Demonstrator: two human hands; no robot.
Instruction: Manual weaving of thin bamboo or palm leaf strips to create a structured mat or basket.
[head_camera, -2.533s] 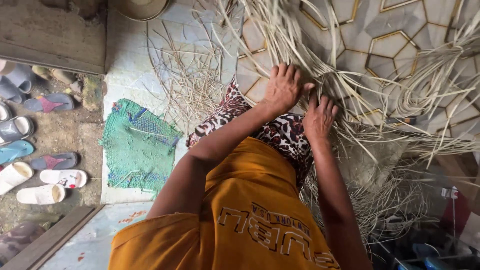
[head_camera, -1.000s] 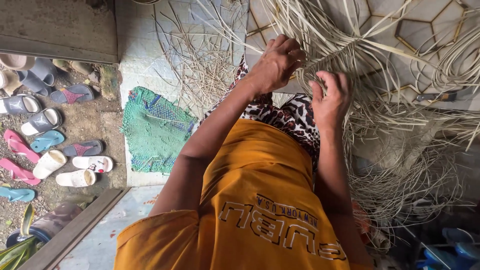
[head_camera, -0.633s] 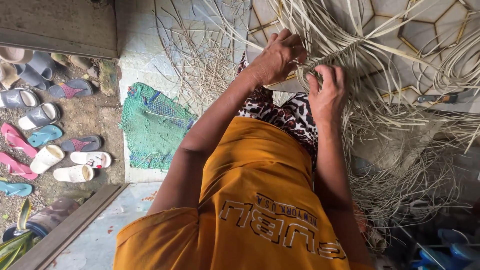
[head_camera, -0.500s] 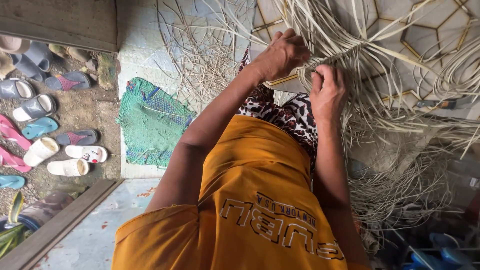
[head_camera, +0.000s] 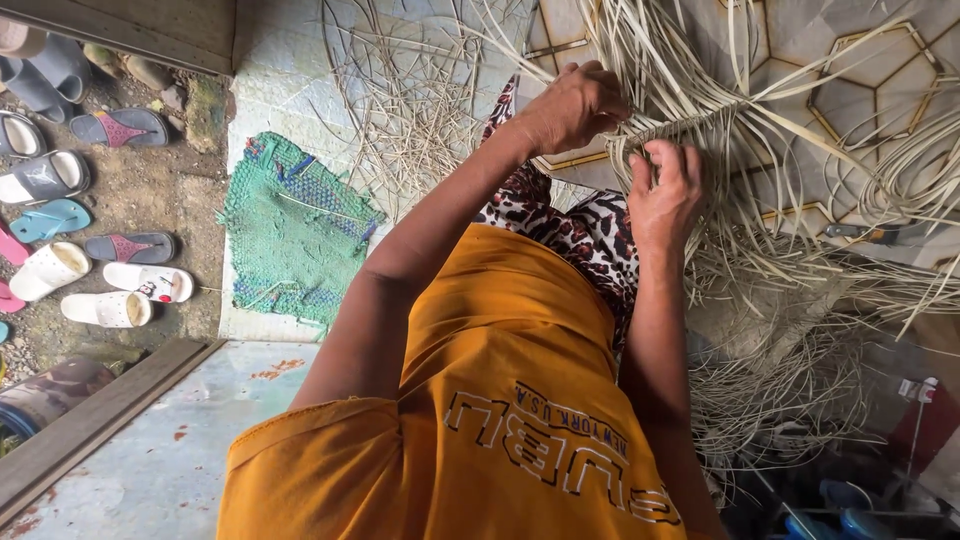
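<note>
Hands at work on pale strips (head_camera: 690, 125), which lie fanned over the tiled floor (head_camera: 900, 70) in front of the person. Left hand (head_camera: 575, 105): fingers curled shut, gripping a bunch of strips at the woven edge. Right hand (head_camera: 665, 190): just beside the left, fingertips pinching strips from below. Loose strips: tangled pile (head_camera: 790, 390) to the right, thin scatter (head_camera: 420, 110) to the left. Clothing: orange shirt (head_camera: 500, 400), leopard-print cloth (head_camera: 585, 225) over the lap. Green mat (head_camera: 290, 230) at the left on the floor's edge. Sandals (head_camera: 80, 240), several pairs, on the ground beyond the mat.
</note>
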